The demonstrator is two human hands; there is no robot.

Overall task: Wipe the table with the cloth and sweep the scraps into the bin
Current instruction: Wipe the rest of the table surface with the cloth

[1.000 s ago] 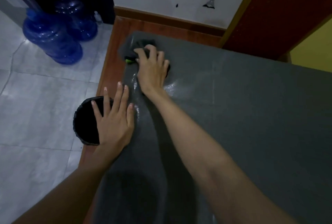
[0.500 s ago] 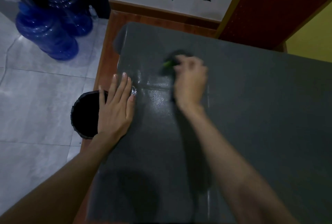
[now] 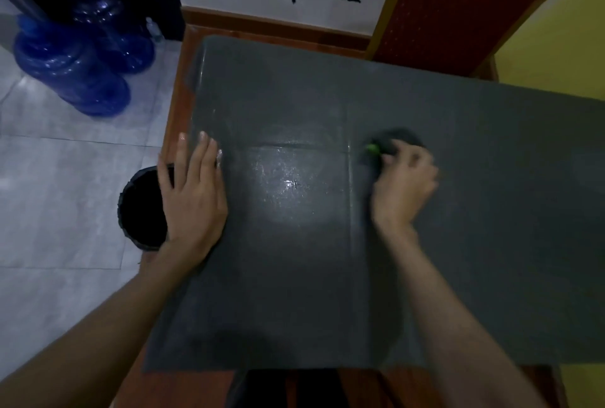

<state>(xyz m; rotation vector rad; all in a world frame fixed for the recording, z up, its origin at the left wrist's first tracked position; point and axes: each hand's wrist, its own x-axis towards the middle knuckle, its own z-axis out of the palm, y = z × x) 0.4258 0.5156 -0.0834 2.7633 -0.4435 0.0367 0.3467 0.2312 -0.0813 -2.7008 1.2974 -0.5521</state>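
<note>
The right hand (image 3: 404, 178) is curling its fingers down over the dark cloth (image 3: 391, 142), pressing it flat on the grey counter (image 3: 294, 293) a little right of centre, well in from every edge. A small green bit is peeking out at the cloth's left side; the blur makes it hard to say whether it belongs to the cloth or is a scrap. The left hand (image 3: 191, 191) is lying flat, fingers spread and holding nothing, on the counter's left edge, partly overhanging the black bin (image 3: 140, 208) that is standing on the floor just below that edge. Between the two hands a wet sheen is glistening on the counter. The relation that matters for sweeping: the bin is lying off to the left of the cloth, across the damp patch, so any push toward it would need to run leftward to the left edge, where the left hand is nearer the bin.
</note>
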